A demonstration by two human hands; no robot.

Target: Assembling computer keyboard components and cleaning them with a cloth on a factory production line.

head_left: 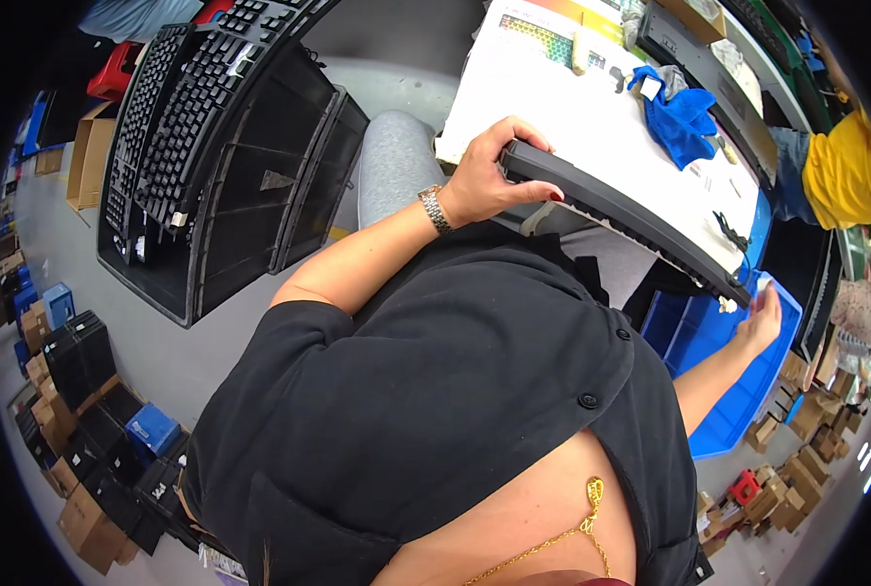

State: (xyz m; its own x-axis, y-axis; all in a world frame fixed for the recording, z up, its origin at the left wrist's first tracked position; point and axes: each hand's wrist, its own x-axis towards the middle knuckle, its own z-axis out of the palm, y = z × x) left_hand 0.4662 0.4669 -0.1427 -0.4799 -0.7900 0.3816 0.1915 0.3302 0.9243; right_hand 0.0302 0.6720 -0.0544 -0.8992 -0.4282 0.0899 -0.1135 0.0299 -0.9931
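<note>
My left hand is closed around the left end of a black keyboard, thumb on the near side and fingers over the far side. The keyboard is tilted up on its long edge at the front of the white-topped table, and a row of keys shows along its near side. Just beyond the keyboard's right end is my right hand, raised over a blue bin. Its fingers are bent around a small whitish thing, too small to name. A black cable lies behind the keyboard's right end.
A blue cloth and a tool with a pale handle lie on the table. Another dark keyboard stands along the far edge. At left, a black crate holds several keyboards. A person in yellow is at far right.
</note>
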